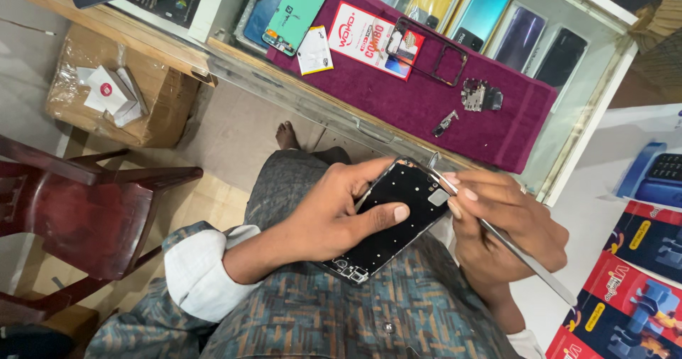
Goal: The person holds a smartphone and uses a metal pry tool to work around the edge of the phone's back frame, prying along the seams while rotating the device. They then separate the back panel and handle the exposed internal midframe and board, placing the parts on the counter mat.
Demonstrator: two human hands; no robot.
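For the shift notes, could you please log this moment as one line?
left hand: holds opened phone | right hand: tweezers, tip at phone's top edge | behind: maroon cloth

Circuit board on cloth mat

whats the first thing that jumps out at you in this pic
At centre, the left hand grips an opened black phone over the lap, while the right hand works thin metal tweezers at its top corner. Above, a maroon cloth on the glass counter carries a loose circuit board and a bare phone frame.
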